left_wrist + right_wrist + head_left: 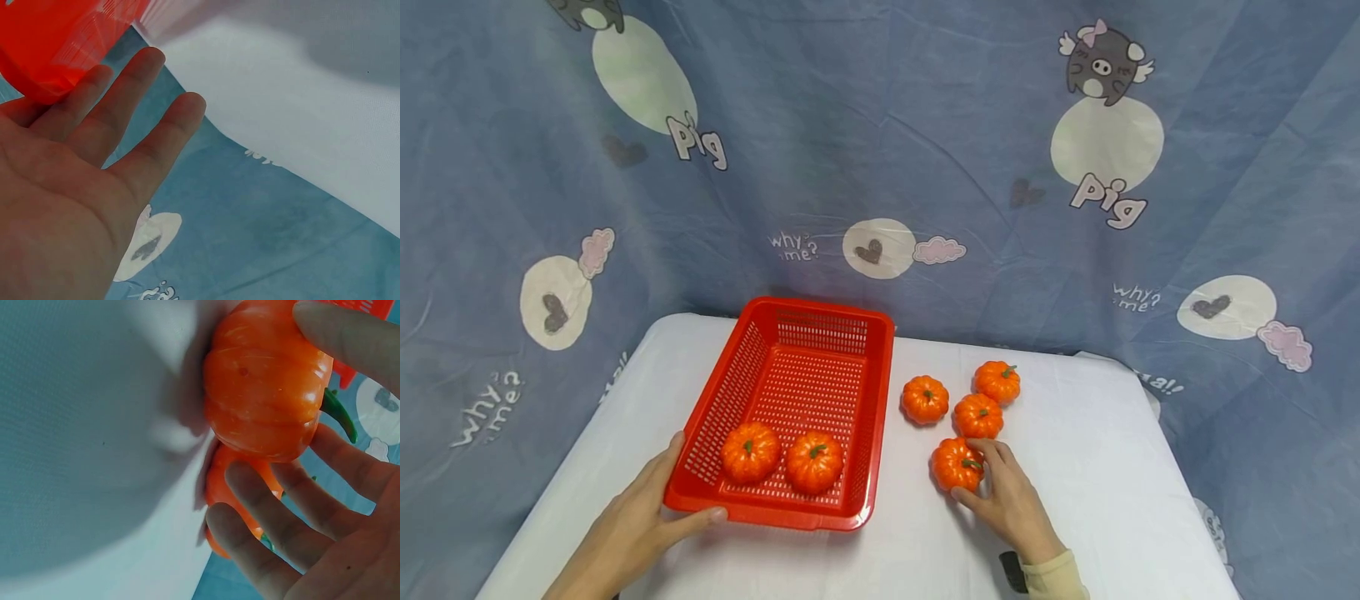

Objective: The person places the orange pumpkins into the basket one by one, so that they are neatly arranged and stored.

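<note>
Your right hand [1011,500] has its grip curled round the nearest pumpkin [957,464], thumb on the near side and fingers over the top by the green stem; the right wrist view shows the fingertips [250,481] pressed to its orange skin, with a second pumpkin just behind it. That held pumpkin sits on the white worktop [1097,467], just right of the red basket [820,321] and touching or nearly touching the pumpkin behind it [978,416]. Two more pumpkins lie farther back, one to the left [925,399] and one at the rear right [997,382], all close together. Your left hand [632,525] rests against the basket's near left corner, grip wide, fingers straight along the outer wall and thumb lying along the front rim; the left wrist view shows an open palm with the fingers [125,100] reaching the red plastic. Inside the basket, two pumpkins sit side by side at the near end, left [750,452] and right [814,462]. A blue printed cloth [880,167] hangs behind the worktop.
</note>
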The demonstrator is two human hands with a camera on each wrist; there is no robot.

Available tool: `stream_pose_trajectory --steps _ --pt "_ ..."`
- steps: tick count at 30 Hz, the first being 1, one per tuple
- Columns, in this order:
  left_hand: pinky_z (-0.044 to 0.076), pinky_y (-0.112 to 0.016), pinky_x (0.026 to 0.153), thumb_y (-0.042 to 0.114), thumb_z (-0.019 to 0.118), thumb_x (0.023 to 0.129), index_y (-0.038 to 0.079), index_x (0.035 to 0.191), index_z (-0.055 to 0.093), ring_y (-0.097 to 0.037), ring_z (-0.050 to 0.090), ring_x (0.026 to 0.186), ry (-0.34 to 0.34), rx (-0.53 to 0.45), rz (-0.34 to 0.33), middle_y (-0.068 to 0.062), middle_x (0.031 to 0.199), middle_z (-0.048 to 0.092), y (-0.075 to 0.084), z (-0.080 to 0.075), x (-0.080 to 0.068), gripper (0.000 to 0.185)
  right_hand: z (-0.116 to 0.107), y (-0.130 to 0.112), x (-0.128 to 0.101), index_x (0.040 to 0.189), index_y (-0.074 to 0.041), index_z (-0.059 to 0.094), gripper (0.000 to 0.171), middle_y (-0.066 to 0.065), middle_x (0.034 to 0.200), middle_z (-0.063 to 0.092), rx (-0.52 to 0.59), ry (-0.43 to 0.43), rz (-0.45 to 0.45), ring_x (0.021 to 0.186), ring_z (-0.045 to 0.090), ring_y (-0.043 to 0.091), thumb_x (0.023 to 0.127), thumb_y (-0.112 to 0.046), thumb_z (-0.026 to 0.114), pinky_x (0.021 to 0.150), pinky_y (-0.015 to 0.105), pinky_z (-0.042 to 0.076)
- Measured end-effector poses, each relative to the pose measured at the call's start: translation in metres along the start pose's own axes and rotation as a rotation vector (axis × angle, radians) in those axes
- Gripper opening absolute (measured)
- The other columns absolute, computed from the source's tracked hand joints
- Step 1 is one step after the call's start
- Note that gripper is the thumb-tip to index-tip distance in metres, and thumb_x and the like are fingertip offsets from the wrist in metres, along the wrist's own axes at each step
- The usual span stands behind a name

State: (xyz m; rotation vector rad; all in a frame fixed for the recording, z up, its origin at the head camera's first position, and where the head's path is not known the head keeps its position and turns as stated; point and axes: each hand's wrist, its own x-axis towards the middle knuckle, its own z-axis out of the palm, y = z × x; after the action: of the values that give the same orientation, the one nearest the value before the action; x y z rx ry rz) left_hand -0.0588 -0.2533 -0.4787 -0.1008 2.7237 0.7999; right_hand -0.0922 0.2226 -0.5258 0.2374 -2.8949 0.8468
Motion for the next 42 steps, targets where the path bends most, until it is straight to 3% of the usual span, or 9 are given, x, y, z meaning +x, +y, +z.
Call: stream_pose_trajectory --steps 20,42 --pt "0.042 -0.075 0.093 0.084 0.067 0.071 0.014 0.163 -0.008 -0.053 0.039 0.133 0.021 -0.005 0.023 -0.030 0.159 0.024 -0.002 0.001 0.001 0.137 0.001 0.002 0.001 0.131 -0.012 0.061 0.072 0.006 0.121 0.060 -0.018 0.013 -0.019 0.108 0.064 0.025 0.069 -0.029 0.096 0.095 0.047 0.055" --pt "0.040 -0.075 0.095 0.083 0.068 0.070 0.014 0.163 -0.007 -0.052 0.039 0.134 0.055 -0.009 0.059 -0.030 0.158 0.027 -0.003 0.002 0.000 0.137 -0.005 -0.008 0.006 0.128 -0.015 0.064 0.070 -0.001 0.120 0.060 -0.008 0.149 -0.205 0.098 0.065 0.016 0.068 -0.030 0.095 0.085 0.043 0.059"
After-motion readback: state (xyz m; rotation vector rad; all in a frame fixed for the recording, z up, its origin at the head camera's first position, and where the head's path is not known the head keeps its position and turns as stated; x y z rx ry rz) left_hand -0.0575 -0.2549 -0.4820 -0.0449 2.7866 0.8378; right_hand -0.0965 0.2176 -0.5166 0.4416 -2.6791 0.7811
